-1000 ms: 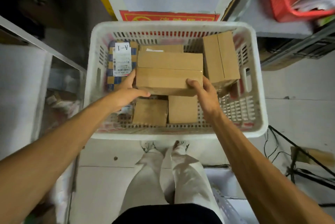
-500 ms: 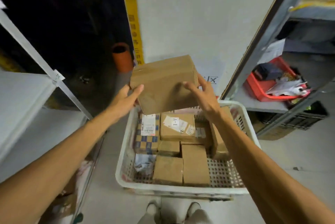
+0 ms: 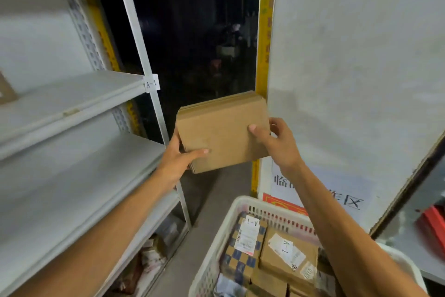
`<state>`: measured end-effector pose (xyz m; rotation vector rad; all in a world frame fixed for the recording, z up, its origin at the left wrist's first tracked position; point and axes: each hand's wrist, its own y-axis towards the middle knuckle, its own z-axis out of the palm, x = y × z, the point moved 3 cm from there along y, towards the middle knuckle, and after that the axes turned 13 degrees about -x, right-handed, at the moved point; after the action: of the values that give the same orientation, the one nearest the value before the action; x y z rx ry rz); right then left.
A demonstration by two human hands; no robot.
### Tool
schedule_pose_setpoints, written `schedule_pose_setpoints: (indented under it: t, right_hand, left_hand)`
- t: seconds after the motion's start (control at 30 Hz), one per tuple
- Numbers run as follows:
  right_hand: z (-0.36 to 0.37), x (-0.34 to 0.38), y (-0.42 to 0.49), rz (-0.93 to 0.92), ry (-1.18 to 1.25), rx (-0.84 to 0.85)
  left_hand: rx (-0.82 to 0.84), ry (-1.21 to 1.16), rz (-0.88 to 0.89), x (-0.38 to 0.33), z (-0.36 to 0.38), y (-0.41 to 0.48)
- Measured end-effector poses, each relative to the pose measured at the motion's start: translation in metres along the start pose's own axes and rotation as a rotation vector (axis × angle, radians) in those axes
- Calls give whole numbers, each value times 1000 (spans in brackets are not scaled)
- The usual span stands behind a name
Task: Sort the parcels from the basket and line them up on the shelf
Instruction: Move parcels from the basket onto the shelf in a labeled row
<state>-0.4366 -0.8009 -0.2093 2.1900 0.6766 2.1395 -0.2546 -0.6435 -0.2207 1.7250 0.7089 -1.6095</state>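
Fingers of the left hand [image 3: 177, 160] and right hand [image 3: 279, 143] are pinching the brown parcel [image 3: 220, 131] by its sides at frame center, white basket [image 3: 216, 241] sitting at lower right

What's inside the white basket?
The white basket holds a blue-checked parcel and a brown box, both labelled A-1, with more brown boxes lower down. The right arm covers its right side, and whatever lies beneath the parcels is hidden.

shelf [image 3: 72, 94] at left, basket [image 3: 216, 243] of parcels [image 3: 289, 251] lower right, box [image 3: 221, 130] held between them
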Motion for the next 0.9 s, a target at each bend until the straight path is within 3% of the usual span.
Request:
schedule_pose_setpoints:
  t: [0.23, 0.47, 0.7, 0.9]
  right_hand:
    - [52, 34, 0, -42, 237, 226]
    - [113, 63, -30, -52, 426, 511]
    - [170, 84, -71, -22, 501, 602]
    - [215, 92, -115, 99, 497, 753]
  left_hand:
    - [-328, -218, 61, -31, -53, -28]
    - [-389, 15, 281, -52, -102, -75]
    - [-604, 432, 362, -52, -163, -127]
    - [-751, 461, 466, -76, -216, -152]
